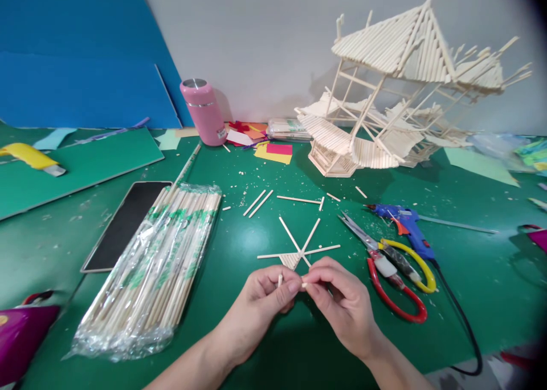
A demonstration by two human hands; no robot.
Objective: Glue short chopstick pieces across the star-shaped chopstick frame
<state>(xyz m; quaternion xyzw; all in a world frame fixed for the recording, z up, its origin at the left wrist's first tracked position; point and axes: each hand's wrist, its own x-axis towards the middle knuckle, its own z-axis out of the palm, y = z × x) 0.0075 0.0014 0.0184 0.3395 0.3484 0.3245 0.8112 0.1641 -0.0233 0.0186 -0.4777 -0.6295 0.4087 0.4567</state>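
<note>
My left hand is closed, with a short wooden stick poking up between thumb and fingers. Close against it, my right hand pinches a tiny wooden piece between thumb and forefinger; whether both hands grip the same piece is unclear. Just beyond the fingers lies a star-shaped stick frame with thin spokes meeting at a hub. One of its wedges is filled with short sticks. Part of the frame is hidden behind my hands.
Scissors and a blue glue gun lie right. Bagged chopsticks overlap a phone at left. Loose sticks, a pink flask, a stick-built pavilion and a yellow cutter stand or lie farther back.
</note>
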